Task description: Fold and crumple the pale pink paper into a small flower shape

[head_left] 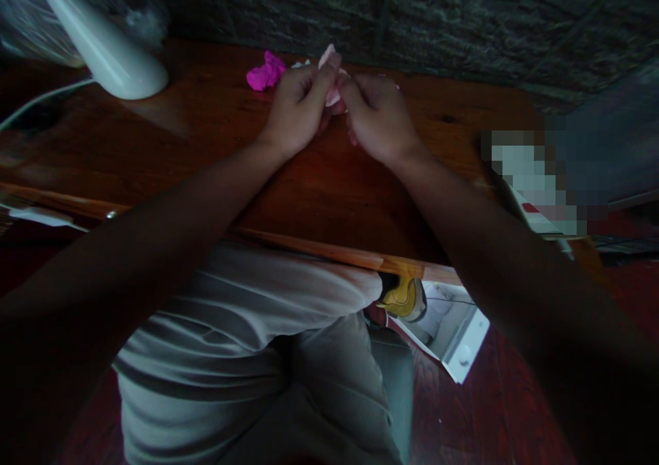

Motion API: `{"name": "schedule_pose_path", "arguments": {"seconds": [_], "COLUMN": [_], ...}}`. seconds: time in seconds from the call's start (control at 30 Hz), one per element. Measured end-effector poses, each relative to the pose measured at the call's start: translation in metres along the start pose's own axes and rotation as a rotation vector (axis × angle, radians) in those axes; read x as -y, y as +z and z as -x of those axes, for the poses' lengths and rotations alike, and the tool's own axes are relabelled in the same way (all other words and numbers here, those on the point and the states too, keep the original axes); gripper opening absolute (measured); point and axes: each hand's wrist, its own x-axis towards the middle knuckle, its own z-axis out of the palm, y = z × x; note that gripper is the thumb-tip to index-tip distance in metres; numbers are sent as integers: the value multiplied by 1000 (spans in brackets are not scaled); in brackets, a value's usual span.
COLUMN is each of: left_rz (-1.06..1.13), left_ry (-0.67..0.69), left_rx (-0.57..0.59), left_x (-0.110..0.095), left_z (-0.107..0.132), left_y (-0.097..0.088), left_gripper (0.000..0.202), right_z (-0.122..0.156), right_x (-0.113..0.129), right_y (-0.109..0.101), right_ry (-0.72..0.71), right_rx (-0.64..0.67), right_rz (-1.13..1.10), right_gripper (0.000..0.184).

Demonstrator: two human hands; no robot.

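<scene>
Both hands meet over the back part of the wooden table (329, 183), holding a pale pink, crumpled piece (333, 94) that looks like paper or soft clay; its material is not clear. My left hand (301, 104) is closed on its left side, thumb pointing up along it. On the other side, my right hand (378, 111) pinches it with the thumb. Curled fingers hide much of the piece. Left of my left hand lies a bright magenta crumpled lump (266, 72). A small whitish bit (301, 63) shows just behind the left hand.
A white lamp-like object (110, 53) with a cable stands at the left, near clear plastic (147, 25). A dark stone-patterned wall (463, 25) runs behind the table. At right is a partly blurred-out pale item (535, 183). An open white box (447, 334) sits below the front edge.
</scene>
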Motion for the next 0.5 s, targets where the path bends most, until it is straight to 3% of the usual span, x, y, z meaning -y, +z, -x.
{"name": "schedule_pose_path", "arguments": {"seconds": [0.13,0.5], "left_rz": [39,70], "left_ry": [-49,-159], "left_rx": [83,105], "left_x": [5,10], "left_z": [-1,-2], "left_y": [-1,-2], "left_gripper": [68,71], "right_z": [0,2], "right_x": [-2,-2], "right_y": [0,0], "right_ry": [-41,-69], "right_rx": [14,59], "right_rz": [4,42], "right_gripper": [41,40]}}
